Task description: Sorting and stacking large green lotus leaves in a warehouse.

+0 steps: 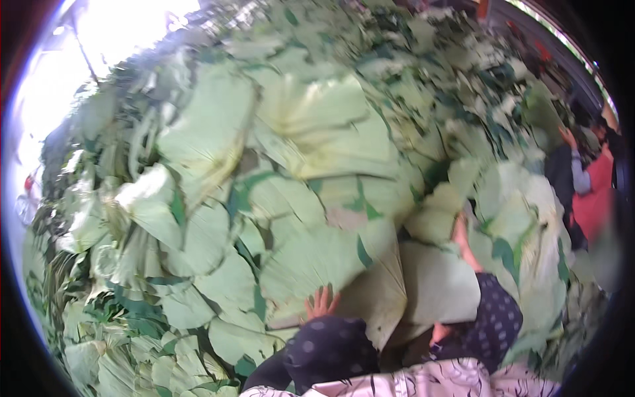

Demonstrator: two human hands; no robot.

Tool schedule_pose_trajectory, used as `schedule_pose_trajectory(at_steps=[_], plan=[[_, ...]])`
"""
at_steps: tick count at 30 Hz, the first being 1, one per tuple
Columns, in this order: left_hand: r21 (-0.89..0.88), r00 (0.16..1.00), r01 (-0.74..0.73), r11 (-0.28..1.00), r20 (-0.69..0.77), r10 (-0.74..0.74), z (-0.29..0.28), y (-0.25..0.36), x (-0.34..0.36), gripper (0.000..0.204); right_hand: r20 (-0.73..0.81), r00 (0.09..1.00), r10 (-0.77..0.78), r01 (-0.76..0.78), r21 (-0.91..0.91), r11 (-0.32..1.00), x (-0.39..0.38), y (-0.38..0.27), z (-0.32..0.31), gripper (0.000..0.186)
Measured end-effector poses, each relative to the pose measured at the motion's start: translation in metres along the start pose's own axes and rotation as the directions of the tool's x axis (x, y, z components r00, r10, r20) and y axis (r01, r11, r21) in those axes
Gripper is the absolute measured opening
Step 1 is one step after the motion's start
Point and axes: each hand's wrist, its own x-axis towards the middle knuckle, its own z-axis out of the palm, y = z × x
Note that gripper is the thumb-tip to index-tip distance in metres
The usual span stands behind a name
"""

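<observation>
A big heap of lotus leaves (311, 255), pale green underside up with ribs fanning out, fills the view in front of me. My left hand (321, 302) rests with fingers spread on the lower edge of one broad leaf. My right hand (460, 228) reaches further out, beside the edge of a folded leaf (433, 215); its fingers are blurred and partly hidden. Between my arms lie a brownish-tinged leaf (374, 298) and a smooth pale leaf (439, 283). A patch of skin (439, 332) shows by my right sleeve, too covered to make out.
More leaves pile up toward the back, some showing dark green faces (493, 122). Another person in a red garment (592, 202) is at the right edge, one hand (568, 137) by a leaf. Bright light washes out the upper left.
</observation>
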Motion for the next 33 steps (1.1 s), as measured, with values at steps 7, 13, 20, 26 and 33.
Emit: schedule_pose_trajectory(at_steps=[7,13,20,26,33], plan=[[0.218,0.976,0.099,0.971,0.17,-0.137,-0.01,-0.019,-0.005,0.054,0.324,0.931,-0.166,0.058,0.319,0.946,0.075,-0.087,-0.121,0.058],[0.362,0.979,0.085,0.928,0.141,-0.145,0.011,-0.007,0.018,0.047,0.324,0.921,-0.215,0.063,0.422,0.904,0.106,-0.13,-0.166,0.061],[0.096,0.855,0.307,0.947,0.41,-0.319,0.029,-0.048,0.021,0.06,0.224,0.92,-0.322,0.278,0.205,0.938,0.105,-0.124,-0.167,0.057],[-0.053,0.892,0.221,0.974,0.416,-0.179,0.012,-0.013,0.008,0.071,0.398,0.879,-0.263,0.287,-0.001,0.958,0.065,-0.085,-0.191,0.058],[-0.772,0.804,0.587,0.245,0.59,-0.066,0.085,-0.076,-0.026,0.077,0.373,0.907,-0.195,0.323,-0.319,0.891,0.021,-0.031,-0.119,0.059]])
